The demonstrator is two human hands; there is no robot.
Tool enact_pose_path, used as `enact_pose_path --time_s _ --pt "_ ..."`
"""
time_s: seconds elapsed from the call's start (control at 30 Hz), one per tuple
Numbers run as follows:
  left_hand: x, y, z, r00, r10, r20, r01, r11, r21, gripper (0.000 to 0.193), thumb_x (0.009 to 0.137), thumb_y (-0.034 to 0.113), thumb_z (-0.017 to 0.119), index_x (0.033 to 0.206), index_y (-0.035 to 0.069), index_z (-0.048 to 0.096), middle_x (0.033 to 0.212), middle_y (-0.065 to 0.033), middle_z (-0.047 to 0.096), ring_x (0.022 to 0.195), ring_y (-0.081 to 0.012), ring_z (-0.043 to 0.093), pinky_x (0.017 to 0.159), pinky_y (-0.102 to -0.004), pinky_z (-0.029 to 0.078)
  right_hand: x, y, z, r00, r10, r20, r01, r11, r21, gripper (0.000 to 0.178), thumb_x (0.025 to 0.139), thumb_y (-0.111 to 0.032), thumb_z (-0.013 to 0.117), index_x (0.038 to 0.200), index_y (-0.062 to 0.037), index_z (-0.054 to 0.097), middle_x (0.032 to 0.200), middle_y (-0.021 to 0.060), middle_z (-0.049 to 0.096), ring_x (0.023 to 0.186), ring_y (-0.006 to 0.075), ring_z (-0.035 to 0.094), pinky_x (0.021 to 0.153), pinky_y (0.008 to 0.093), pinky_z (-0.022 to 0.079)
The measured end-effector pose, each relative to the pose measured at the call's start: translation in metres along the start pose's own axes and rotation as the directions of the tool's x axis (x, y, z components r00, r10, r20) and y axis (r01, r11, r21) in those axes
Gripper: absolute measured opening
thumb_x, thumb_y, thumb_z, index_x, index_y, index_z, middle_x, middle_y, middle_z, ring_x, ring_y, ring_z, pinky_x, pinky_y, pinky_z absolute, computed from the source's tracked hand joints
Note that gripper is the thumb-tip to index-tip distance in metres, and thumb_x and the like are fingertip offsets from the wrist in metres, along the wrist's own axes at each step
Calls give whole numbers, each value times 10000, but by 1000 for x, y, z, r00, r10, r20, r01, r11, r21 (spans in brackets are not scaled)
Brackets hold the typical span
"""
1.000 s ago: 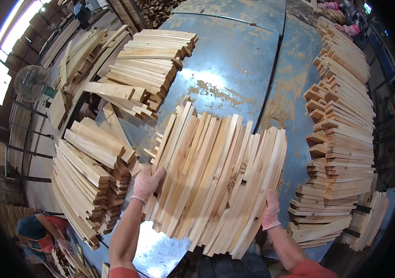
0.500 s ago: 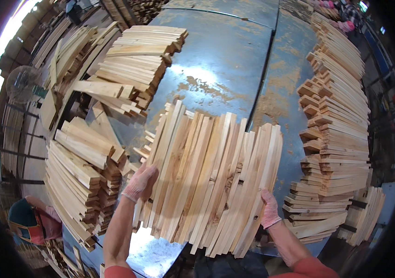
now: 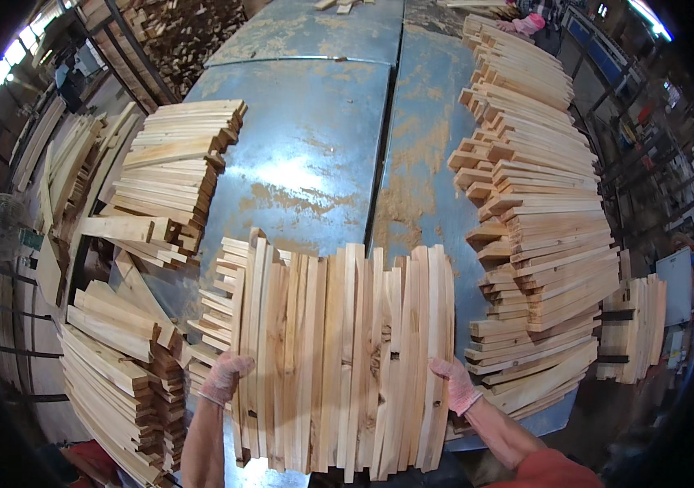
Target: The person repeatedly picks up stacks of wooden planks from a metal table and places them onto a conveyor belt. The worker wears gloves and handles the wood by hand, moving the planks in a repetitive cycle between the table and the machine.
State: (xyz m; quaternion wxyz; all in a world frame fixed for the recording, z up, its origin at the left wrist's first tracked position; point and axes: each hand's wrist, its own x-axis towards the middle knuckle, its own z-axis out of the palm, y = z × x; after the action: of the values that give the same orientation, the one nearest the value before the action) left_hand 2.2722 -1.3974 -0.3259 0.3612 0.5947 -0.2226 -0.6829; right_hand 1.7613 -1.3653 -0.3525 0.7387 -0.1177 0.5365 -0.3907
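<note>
Holds a broad slat bundle (image 3: 343,358) squeezed between both hands, with pale wooden pieces packed side by side and pointing away from the body. Has the left hand (image 3: 226,378) in a pink knit glove at the bundle's left side, half curled against the outermost piece, with fingers mostly hidden. Has the right hand (image 3: 455,385), gloved alike, at the bundle's right side, bent to its edge in the same partly closed way. Cannot tell about contact between the bundle's underside and the metal counter (image 3: 306,146), seen stretching away beyond the bundle under patches of tan dust (image 3: 408,211). Shows staggered slat ends (image 3: 215,313) jutting out just beside the bundle on its left. Has a tall near stack (image 3: 107,370) farther left of the bundle, and a far stack (image 3: 170,150) beyond the bundle to the left. Shows a long slat row (image 3: 546,199) to the right of the bundle, running well past its far end. Includes a wire fan (image 3: 1,224) well apart from the bundle, far left.
</note>
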Motion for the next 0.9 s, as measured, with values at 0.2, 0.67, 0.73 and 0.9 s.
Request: enact_pose_path --time_s 0.2,0.67,0.73,0.9 --pt "-41 9 35 998 -10 -55 9 1000 -14 566 819 241 803 1309 -3 660 1079 -32 719 938 -143 655 886 -308 525 -4 -5 -19 992 88 92 -97 990 99 547 890 -212 743 1376 28 670 1178 94 763 1064 229 748 1005 416 600" --pt "-326 -27 54 868 319 -380 -427 870 -246 881 780 152 831 1567 -11 470 1390 -126 669 1267 -254 652 1088 -379 513 -23 -26 47 893 -16 450 152 952 -267 511 858 -200 813 1299 9 659 998 58 726 901 233 734 801 377 632" --pt "-383 -48 72 826 309 -472 -475 832 -287 851 785 94 810 1563 3 478 1387 -125 669 1251 -255 662 1060 -377 534 -34 -31 69 807 107 580 -37 991 -131 529 851 -215 824 1298 6 646 1035 71 714 891 233 727 770 380 628" --pt "-523 -117 162 615 260 -744 -588 780 -214 862 803 86 803 1601 64 477 1368 -76 677 1125 -175 676 935 -348 561 -77 -29 105 692 288 662 -41 931 -362 640 768 -235 768 1343 19 645 1111 129 741 983 307 741 863 423 644"
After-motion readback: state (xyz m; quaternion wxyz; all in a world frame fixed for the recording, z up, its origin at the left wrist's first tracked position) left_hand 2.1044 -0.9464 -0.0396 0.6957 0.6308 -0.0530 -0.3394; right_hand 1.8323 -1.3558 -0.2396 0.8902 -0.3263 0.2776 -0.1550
